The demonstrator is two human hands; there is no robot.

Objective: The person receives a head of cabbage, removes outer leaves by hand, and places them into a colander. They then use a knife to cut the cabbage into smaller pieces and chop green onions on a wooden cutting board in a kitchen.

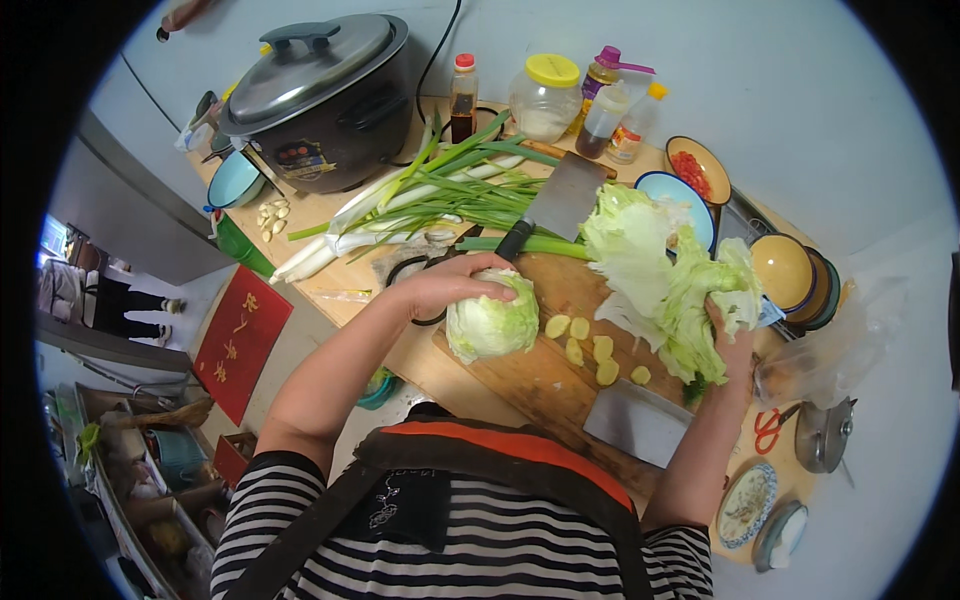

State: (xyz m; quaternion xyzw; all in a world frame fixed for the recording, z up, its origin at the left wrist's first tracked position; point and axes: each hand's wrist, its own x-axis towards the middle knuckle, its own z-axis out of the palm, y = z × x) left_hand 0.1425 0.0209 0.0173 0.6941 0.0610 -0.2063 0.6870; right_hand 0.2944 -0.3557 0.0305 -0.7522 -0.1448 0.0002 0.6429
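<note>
My left hand (462, 284) is closed over the top of a round, pale green head of lettuce (490, 330), above the left edge of the wooden cutting board (550, 272). On the right, my right hand (724, 328) grips a loose bunch of lettuce leaves (680, 285); the leaves hide part of its fingers. Between the hands lie several pale yellow slices (603, 348) on the board. A cleaver (570, 195) with a black handle lies beyond the lettuce head, its handle close to my left hand. Black-handled scissors (408, 268) lie beside my left wrist.
Leeks (400, 205) spread across the table behind the board. A big dark cooker (320, 120), a lidded jar (545, 97) and bottles line the wall. Bowls (782, 272) stand at the right. A grey flat-topped block (637, 420) lies near my body; red-handled scissors (767, 432) lie right.
</note>
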